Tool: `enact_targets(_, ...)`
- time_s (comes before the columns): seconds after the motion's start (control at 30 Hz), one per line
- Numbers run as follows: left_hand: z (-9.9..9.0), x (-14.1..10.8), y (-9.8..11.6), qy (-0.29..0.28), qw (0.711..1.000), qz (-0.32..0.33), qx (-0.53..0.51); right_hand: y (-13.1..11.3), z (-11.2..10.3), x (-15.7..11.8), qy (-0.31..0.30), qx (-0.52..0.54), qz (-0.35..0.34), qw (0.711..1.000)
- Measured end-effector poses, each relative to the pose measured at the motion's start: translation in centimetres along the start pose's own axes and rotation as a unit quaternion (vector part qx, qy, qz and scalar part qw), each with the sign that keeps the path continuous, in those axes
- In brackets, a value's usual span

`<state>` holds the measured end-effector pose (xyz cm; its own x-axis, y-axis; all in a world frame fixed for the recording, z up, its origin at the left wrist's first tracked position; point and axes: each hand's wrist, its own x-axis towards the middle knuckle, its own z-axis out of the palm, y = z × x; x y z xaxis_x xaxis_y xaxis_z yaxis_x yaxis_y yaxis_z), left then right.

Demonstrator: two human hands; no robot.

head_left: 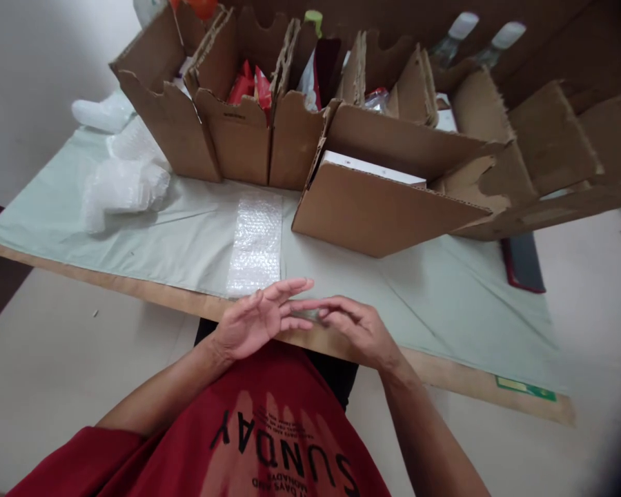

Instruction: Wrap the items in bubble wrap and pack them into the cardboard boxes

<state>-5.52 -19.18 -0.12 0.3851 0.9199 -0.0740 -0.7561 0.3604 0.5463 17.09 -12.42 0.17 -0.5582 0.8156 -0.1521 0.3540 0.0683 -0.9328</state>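
My left hand lies loose and unclenched, palm turned up, its fingers spread and pointing to three o'clock. My right hand faces it with bent fingers, the index stretched to nine o'clock, level with the left fingertips. The two sets of fingertips overlap in my view, and I cannot tell whether the right is pinching something (there is a blurred, pale patch right between them).

Taking my hands as the centre of the dial, a flat sheet of bubble wrap is at eleven o'clock, just beyond my left fingers, lying on the pale green cloth. A heap of bubble wrap sits crumpled at ten.

At one o'clock stands a cardboard holder with a white box upright inside. Behind and beside it, a row of cardboard bins runs from eleven to two. Red packets show in one of them, near twelve, and two white-capped bottles poke up farther back at one. A dark flat object is at about three.
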Motion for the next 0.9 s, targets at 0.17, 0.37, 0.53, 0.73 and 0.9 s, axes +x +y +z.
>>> enact_targets(0.17,0.4,0.1,-0.3,-0.03,0.999,-0.013,0.015,-0.8,2.5,0.4,0.035,-0.017,-0.029,0.999)
enact_targets(0.37,0.0,-0.6,-0.1,-0.023,1.0,-0.016,0.013,-1.9,3.0,0.3,0.03,-0.112,-0.101,0.988)
enact_targets(0.53,-0.1,-0.8,-0.3,-0.031,0.999,-0.018,0.024,-1.9,2.0,0.4,-0.005,-0.123,-0.103,0.987)
enact_targets(0.73,-0.1,-0.8,-0.1,-0.031,0.999,-0.011,0.031,-2.2,1.7,0.5,-0.029,-0.124,-0.129,0.983)
enact_targets(0.9,0.0,-1.5,0.1,-0.032,0.998,-0.012,0.056,-2.7,1.9,0.6,-0.04,-0.114,-0.142,0.982)
